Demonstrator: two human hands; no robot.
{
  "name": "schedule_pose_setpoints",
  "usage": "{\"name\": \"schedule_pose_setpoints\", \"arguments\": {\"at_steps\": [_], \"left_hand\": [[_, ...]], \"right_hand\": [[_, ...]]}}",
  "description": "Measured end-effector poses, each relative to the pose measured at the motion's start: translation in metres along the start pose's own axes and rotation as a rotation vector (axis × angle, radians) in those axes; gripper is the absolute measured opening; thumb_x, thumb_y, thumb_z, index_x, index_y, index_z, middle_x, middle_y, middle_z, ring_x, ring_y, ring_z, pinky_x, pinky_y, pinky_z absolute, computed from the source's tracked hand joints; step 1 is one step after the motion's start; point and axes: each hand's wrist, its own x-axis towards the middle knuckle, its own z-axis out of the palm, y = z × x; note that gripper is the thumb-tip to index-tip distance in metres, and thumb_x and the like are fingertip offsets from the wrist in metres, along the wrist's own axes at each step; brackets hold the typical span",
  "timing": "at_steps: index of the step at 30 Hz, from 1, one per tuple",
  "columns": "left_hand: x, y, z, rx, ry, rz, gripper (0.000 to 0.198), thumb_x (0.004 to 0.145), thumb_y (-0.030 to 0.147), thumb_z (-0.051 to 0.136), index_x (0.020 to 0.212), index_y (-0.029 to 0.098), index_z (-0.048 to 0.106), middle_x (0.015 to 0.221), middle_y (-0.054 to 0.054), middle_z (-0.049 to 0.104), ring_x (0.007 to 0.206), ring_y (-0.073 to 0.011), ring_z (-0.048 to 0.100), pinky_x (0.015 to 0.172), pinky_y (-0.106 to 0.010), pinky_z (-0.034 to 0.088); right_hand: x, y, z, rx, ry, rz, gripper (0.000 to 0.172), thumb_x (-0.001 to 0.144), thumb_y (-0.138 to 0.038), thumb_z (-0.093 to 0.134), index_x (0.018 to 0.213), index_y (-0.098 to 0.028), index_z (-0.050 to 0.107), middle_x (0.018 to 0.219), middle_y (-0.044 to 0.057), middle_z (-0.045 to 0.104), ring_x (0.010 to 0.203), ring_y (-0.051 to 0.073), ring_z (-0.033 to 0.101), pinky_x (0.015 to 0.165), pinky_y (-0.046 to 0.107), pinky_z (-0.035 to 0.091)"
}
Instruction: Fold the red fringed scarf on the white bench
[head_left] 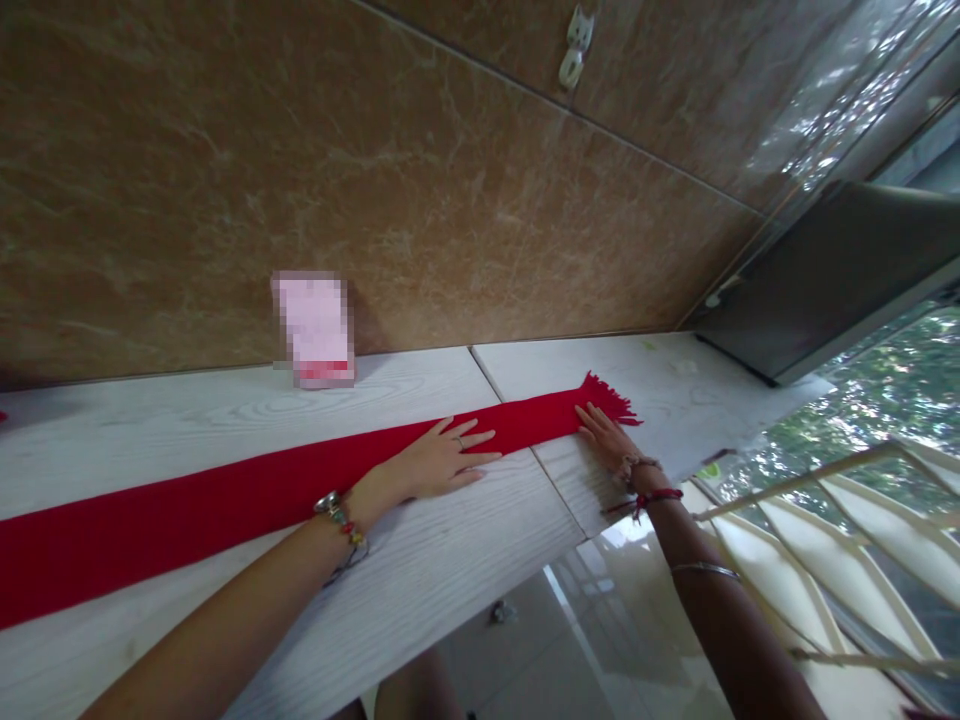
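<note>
A long red scarf [225, 500] lies stretched flat along a white wood-grain surface, running from the left edge of the view to a fringed end on the right. My left hand [442, 458] rests flat on the scarf's middle stretch with its fingers spread. Close to the fringe, my right hand [602, 436] touches the scarf's near edge, fingers extended and slightly apart. Neither hand grips the cloth. The scarf's left part runs out of view.
Against the brown marbled wall [450, 180] stands a blurred pink-and-white item [315, 330]. A dark box-like panel [825, 270] rises at the right end of the white surface [420, 560]. Beyond it are a cream metal railing [802, 540] and greenery. Shiny floor tiles [540, 640] show below.
</note>
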Motion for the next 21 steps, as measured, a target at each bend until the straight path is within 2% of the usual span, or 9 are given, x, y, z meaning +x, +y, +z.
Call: {"name": "schedule_pose_setpoints", "arguments": {"at_steps": [3, 6, 10, 13, 16, 19, 21], "left_hand": [[0.000, 0.000, -0.001, 0.013, -0.003, 0.000, 0.038, 0.090, 0.040, 0.031, 0.128, 0.036, 0.037, 0.140, 0.001, 0.031, 0.130, -0.0246, 0.019, 0.102, -0.049, 0.013], [0.001, 0.002, 0.000, 0.021, 0.022, -0.021, 0.038, 0.091, 0.041, 0.030, 0.128, 0.035, 0.036, 0.141, 0.000, 0.030, 0.130, -0.0256, 0.019, 0.102, -0.049, 0.012], [0.001, 0.004, 0.001, 0.050, 0.034, -0.083, 0.044, 0.089, 0.046, 0.029, 0.131, 0.031, 0.033, 0.142, -0.002, 0.026, 0.131, -0.0271, 0.016, 0.102, -0.048, 0.011], [0.000, 0.004, 0.000, 0.056, 0.012, -0.079, 0.046, 0.089, 0.048, 0.027, 0.131, 0.031, 0.033, 0.142, -0.002, 0.026, 0.131, -0.0258, 0.017, 0.103, -0.046, 0.010], [0.000, 0.004, -0.002, 0.045, -0.016, -0.080, 0.046, 0.089, 0.048, 0.027, 0.132, 0.031, 0.032, 0.143, -0.002, 0.024, 0.131, -0.0256, 0.016, 0.104, -0.046, 0.010], [0.000, 0.005, -0.003, 0.033, -0.038, -0.089, 0.045, 0.089, 0.047, 0.028, 0.131, 0.032, 0.032, 0.143, -0.002, 0.023, 0.131, -0.0258, 0.014, 0.104, -0.047, 0.010], [0.000, 0.006, -0.004, 0.029, -0.046, -0.094, 0.045, 0.089, 0.046, 0.029, 0.131, 0.032, 0.032, 0.143, -0.003, 0.022, 0.131, -0.0260, 0.014, 0.104, -0.048, 0.009]], "right_hand": [[0.006, 0.013, -0.006, -0.042, 0.072, 0.135, 0.037, 0.087, -0.035, 0.035, 0.117, -0.022, 0.052, 0.122, 0.014, 0.053, 0.115, 0.028, 0.045, 0.086, 0.053, 0.041], [0.020, -0.009, -0.016, -0.031, 0.123, 0.064, 0.039, 0.088, -0.035, 0.032, 0.121, -0.022, 0.049, 0.127, 0.013, 0.049, 0.120, 0.026, 0.040, 0.093, 0.052, 0.035], [0.037, -0.068, -0.020, 0.029, -0.108, -0.175, 0.044, 0.089, -0.035, 0.029, 0.131, -0.022, 0.037, 0.139, 0.009, 0.034, 0.128, 0.024, 0.025, 0.099, 0.050, 0.026], [0.044, -0.086, -0.016, 0.034, -0.276, -0.253, 0.045, 0.090, -0.034, 0.023, 0.133, -0.025, 0.032, 0.142, 0.005, 0.028, 0.130, 0.021, 0.021, 0.102, 0.050, 0.020], [0.045, -0.060, -0.013, 0.000, -0.319, -0.177, 0.046, 0.090, -0.032, 0.020, 0.135, -0.024, 0.028, 0.143, 0.005, 0.025, 0.130, 0.021, 0.019, 0.103, 0.051, 0.019], [0.041, -0.008, -0.014, -0.048, -0.286, -0.088, 0.046, 0.090, -0.027, 0.017, 0.135, -0.023, 0.028, 0.142, 0.007, 0.027, 0.130, 0.019, 0.020, 0.102, 0.050, 0.022], [0.037, 0.026, -0.018, -0.067, -0.252, -0.097, 0.045, 0.090, -0.023, 0.018, 0.133, -0.024, 0.033, 0.140, 0.006, 0.030, 0.130, 0.017, 0.019, 0.103, 0.046, 0.023]]}}
